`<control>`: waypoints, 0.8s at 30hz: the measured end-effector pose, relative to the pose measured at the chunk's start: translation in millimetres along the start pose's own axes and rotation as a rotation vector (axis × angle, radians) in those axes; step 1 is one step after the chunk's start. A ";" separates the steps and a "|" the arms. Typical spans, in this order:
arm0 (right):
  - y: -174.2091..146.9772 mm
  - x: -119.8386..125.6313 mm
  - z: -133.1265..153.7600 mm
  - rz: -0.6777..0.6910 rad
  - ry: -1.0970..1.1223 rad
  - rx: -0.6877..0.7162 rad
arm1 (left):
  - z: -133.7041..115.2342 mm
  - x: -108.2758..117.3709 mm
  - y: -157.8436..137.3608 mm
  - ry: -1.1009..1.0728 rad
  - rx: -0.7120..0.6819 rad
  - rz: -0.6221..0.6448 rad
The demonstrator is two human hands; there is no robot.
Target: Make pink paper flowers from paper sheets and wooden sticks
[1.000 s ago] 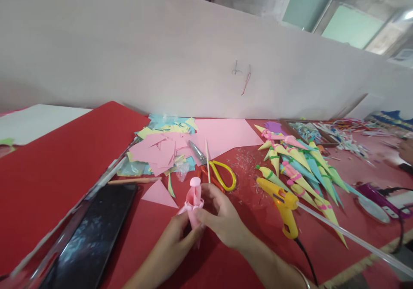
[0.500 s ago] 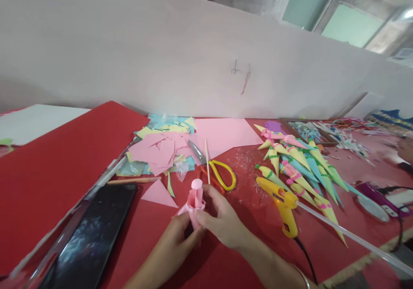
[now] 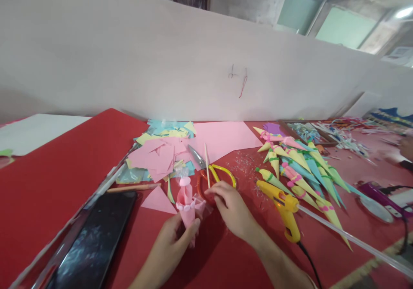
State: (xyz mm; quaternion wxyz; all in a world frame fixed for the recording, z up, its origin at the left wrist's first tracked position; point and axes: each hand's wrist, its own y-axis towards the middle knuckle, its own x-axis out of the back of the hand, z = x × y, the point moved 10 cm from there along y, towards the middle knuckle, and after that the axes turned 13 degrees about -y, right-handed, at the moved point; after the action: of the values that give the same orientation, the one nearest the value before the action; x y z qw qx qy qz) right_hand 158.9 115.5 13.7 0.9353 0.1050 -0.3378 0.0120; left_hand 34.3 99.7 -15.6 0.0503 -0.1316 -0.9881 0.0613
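A small pink foam cone (image 3: 188,215) stands upright in my left hand (image 3: 176,237), whose thumb and fingers are closed around its lower part. A scalloped band rings the cone, and a rounded pink tab rises from its mouth. My right hand (image 3: 234,211) is off the cone, its fingers bent and apart. Its fingertips are at the lower end of a thin pale stick (image 3: 207,162); I cannot tell whether they touch it. The stick lies across scissors (image 3: 222,168) with yellow and red handles. Some thin pink material (image 3: 200,203) shows just behind the cone.
Pink cut pieces (image 3: 155,153) lie heaped behind my hands, beside a pink sheet (image 3: 226,134). A phone (image 3: 93,241) and a pencil (image 3: 134,188) are at left. Rightward are a yellow glue gun (image 3: 284,207), several finished cones (image 3: 300,164) and another person's hand (image 3: 407,147).
My right hand has let go of the pink cone and moved right to the stick and scissors. My left hand has kept the cone and shifted it slightly left.
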 end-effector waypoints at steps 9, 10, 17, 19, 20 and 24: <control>-2.1 -17.0 -3.8 0.106 -0.082 -0.033 | 5.8 9.2 1.7 -0.029 -0.009 -0.040; -1.7 -16.2 -4.9 0.102 -0.050 -0.042 | 7.0 8.3 2.0 -0.034 -0.001 -0.030; -1.7 -18.2 -2.8 0.122 0.166 -0.058 | 11.5 7.4 3.3 -0.033 0.032 -0.017; -2.6 -18.6 -0.9 0.125 0.152 -0.044 | 10.9 7.7 3.0 -0.039 0.031 -0.019; -3.0 -19.2 -0.1 0.134 0.141 -0.035 | 10.4 7.8 2.7 -0.043 0.031 -0.020; -3.6 -23.5 0.7 0.185 0.094 -0.001 | 8.8 7.6 2.6 -0.057 0.044 -0.027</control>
State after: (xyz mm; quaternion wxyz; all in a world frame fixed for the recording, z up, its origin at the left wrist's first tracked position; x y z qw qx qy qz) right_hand 140.7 112.9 -1.4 0.9451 0.0722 -0.3018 0.1029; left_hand 26.6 103.3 -24.0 0.0259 -0.1152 -0.9893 0.0863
